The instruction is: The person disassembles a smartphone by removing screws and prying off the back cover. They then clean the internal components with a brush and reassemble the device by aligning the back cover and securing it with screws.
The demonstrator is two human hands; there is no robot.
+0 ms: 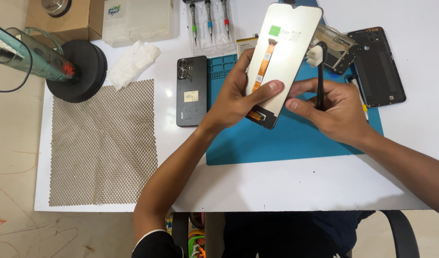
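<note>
Held thing: a phone display panel (286, 52), back side up, lifted off the surface and tilted, its top end pointing away from the person.
Left hand (236, 98): clamped on the panel's lower end, thumb across the back, fingers wrapped under the left long edge.
Right hand (331, 107): closed around the black handle of a small brush (318, 71); its white bristle head rests against the panel's right edge, just above this hand.
Handling, as I judge it: thin, light and stiff, but brittle; glass of this kind would crack if flexed or knocked on a corner. The orange flex ribbon (263, 62) on the back looks easy to crease or tear.
Where to grip: along the long edges or the bare lower corner, clear of the ribbon and its connector at the bottom.
Below both hands: a blue work mat (276, 143), mostly bare there.
Left of the left hand: a black phone (191, 91) lying face down, close by; further left a mesh pad (102, 143).
Beyond the right hand: a metal mid-frame (338, 45) and a black back cover (377, 64), near the brush head, so room is tight on that side.
Far edge: screwdrivers (209, 21) in a clear case.
Near edge: open white surface (300, 186) towards the person.
</note>
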